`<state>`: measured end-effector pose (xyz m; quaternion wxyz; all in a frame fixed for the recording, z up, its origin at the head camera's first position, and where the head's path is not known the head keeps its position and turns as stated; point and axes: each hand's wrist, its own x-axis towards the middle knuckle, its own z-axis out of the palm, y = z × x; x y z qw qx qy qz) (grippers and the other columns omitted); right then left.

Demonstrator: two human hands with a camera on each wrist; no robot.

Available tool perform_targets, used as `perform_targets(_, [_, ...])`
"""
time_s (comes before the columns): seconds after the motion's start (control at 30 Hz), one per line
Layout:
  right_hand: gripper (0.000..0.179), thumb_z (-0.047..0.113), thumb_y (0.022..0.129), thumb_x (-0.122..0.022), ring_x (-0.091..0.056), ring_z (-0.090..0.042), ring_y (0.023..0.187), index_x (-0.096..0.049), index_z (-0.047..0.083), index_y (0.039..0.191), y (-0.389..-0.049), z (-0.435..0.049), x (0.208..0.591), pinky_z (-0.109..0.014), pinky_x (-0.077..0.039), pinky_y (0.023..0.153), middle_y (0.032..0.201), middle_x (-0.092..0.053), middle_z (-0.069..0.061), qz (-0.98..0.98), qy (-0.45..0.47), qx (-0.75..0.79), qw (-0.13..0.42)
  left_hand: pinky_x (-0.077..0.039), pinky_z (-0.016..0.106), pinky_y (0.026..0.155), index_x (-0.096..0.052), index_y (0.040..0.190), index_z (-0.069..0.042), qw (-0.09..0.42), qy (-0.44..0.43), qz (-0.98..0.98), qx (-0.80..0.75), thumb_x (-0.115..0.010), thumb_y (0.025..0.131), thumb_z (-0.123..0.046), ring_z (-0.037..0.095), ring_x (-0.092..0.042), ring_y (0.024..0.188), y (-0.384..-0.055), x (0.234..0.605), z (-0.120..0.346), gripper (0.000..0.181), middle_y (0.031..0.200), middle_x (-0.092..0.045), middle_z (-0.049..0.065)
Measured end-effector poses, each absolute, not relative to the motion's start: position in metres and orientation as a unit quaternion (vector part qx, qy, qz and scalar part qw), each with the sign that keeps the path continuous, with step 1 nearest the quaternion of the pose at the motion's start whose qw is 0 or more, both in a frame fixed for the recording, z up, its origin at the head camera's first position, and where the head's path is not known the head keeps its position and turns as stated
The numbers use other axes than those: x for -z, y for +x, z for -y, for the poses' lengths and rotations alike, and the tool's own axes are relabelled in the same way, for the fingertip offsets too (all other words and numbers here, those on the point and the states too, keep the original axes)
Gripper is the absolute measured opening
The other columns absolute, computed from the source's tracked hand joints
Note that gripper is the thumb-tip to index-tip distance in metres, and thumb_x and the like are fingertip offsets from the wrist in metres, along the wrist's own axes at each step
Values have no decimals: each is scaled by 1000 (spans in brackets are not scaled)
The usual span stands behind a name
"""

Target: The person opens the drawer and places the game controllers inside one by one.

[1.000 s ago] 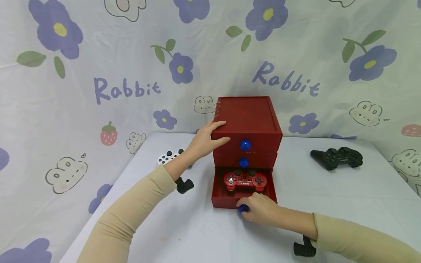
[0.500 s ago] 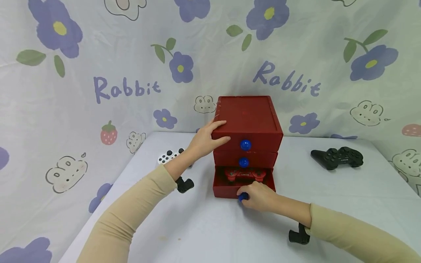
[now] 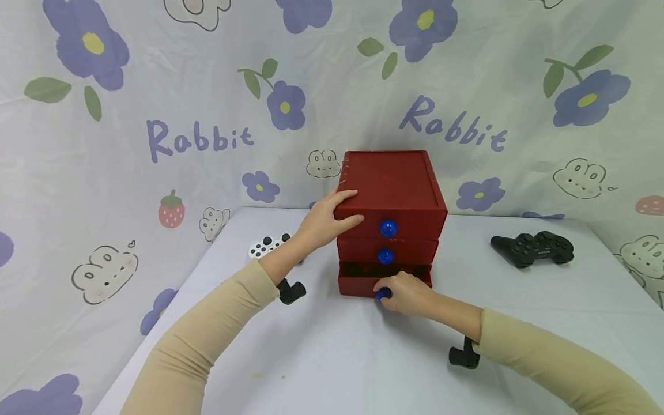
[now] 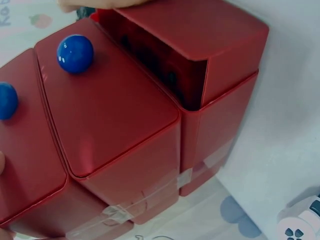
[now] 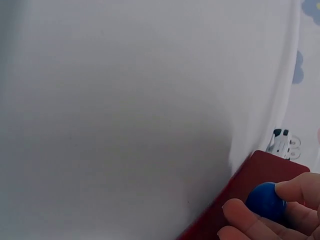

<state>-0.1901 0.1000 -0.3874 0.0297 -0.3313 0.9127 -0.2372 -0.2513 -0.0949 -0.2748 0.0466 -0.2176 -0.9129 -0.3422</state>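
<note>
A red three-drawer cabinet [image 3: 386,178] with round blue knobs stands at the middle of the table. My left hand [image 3: 324,222] rests on its upper left edge, fingers on the top and thumb against the front. The bottom drawer [image 3: 355,285] sticks out a short way. With thumb and fingers, my right hand [image 3: 407,294] pinches that drawer's blue knob [image 5: 265,200]. Through the gap in the left wrist view, the drawer's inside is dark, with only faint shapes of the red game controller. The middle drawer [image 4: 110,110] and the top one are closed.
A white game controller [image 3: 263,248] lies left of the cabinet, partly behind my left forearm. To the right lies a black game controller [image 3: 534,249]. A patterned cloth [image 3: 207,75] hangs behind the white table [image 3: 311,363].
My right hand has pushed the bottom drawer inward, away from me. The red controller in it has slid from sight in the head view. My left hand has stayed in place.
</note>
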Motion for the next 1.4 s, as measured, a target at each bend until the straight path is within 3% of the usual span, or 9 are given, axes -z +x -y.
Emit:
perform_targets(0.2, [26,11,73,-61,-46,1,48,-60,4,98,-197,-99,387,-11,-40,48,74,-62,-2,-913,-331,239,22,-40,32,78,-36,125,-28,60,-222,915,330,-53,73,-49,13,-42,102,-252,274,94,59,129,-31,-4])
perform_targets(0.6, [26,8,78,-56,-42,-2,40,-57,1,103,-202,-95,387,-11,-35,39,56,-53,1,-933,-305,191,-17,-39,33,81,-36,124,-28,57,-217,915,336,-54,72,-49,13,-41,105,-251,275,94,59,132,-26,-6])
perform_targets(0.83, [26,13,77,-58,-57,-8,56,-59,7,103,-207,-99,391,-16,-44,50,70,-62,-3,-933,-321,151,-54,-38,33,82,-37,124,-27,55,-217,913,342,-55,73,-48,14,-41,106,-250,274,94,59,134,-23,-6])
perform_targets(1.1, [29,18,74,-62,-53,-6,48,-61,15,102,-213,-107,397,-14,-42,48,62,-59,1,-922,-353,126,-102,-38,34,83,-37,124,-28,59,-213,915,338,-55,72,-48,15,-37,111,-250,274,94,59,136,-20,-4])
perform_targets(1.4, [36,25,74,-62,-35,0,36,-56,19,109,-194,-95,375,-11,-33,38,42,-38,11,-924,-341,169,-38,-41,32,79,-38,124,-27,69,-218,912,341,-55,72,-48,13,-41,104,-251,275,94,59,133,-25,-7])
